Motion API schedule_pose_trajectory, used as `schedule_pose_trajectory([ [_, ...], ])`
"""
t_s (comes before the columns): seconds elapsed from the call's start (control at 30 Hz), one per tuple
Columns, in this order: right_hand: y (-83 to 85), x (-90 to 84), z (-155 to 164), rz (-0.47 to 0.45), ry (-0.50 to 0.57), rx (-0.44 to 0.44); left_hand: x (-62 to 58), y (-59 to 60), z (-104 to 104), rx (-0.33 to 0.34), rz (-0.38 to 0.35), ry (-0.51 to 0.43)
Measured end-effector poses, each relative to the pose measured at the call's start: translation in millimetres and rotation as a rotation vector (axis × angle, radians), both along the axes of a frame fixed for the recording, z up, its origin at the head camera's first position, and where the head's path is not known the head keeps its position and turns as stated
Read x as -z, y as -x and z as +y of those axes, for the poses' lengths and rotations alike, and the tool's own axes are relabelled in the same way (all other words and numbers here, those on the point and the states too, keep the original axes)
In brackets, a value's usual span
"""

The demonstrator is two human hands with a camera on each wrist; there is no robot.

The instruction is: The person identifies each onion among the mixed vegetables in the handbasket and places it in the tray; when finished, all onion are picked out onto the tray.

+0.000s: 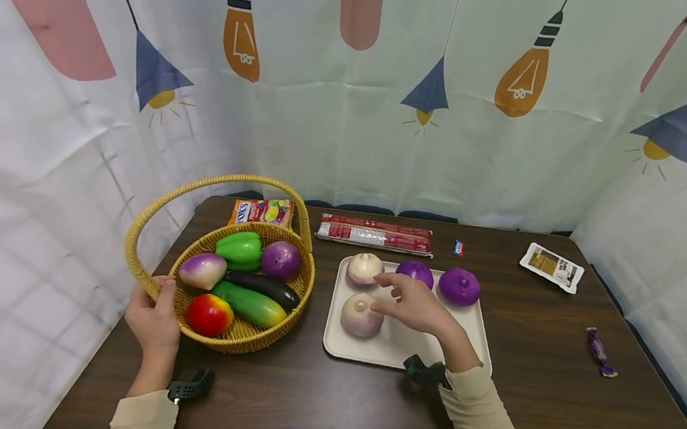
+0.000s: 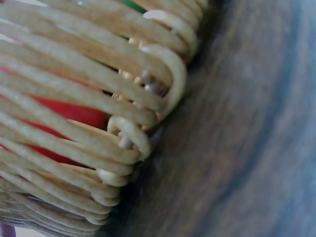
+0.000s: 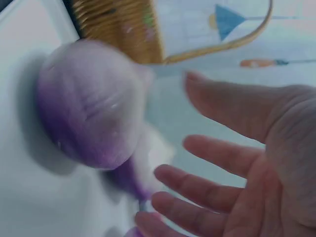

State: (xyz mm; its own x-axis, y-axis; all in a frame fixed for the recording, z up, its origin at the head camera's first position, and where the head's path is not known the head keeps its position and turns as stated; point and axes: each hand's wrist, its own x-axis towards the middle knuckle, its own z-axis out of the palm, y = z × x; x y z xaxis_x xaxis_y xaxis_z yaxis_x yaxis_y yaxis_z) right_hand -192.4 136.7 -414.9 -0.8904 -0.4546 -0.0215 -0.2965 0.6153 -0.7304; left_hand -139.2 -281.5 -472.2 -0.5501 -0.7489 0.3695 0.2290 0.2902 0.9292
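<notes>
My left hand point(image 1: 153, 317) lay low at my left side, the forearm coming straight up from the near edge, thumb up and fingers curled around something. My right hand point(image 1: 411, 304) was further forward, the arm bent in from the right, palm turned to the left. Its fingers point(image 3: 212, 148) were spread and nearly straight, and they gripped nothing. Both arms wore beige sleeves.
</notes>
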Motion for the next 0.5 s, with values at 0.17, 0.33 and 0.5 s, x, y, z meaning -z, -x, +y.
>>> schedule_pose_trajectory([
  [0.17,-13.2,-16.8,-29.3,0.049,0.185,0.006,-2.0,0.4,-1.4,0.000,0.013,0.006],
  [0.33,-17.4,-17.5,-86.1,0.083,0.360,-0.071,-2.6,0.8,-1.5,-0.005,0.022,-0.002],
  [0.5,-7.5,-8.9,-138.1,0.094,0.456,-0.097,0.3,0.0,0.0,-0.003,0.026,-0.010],
])
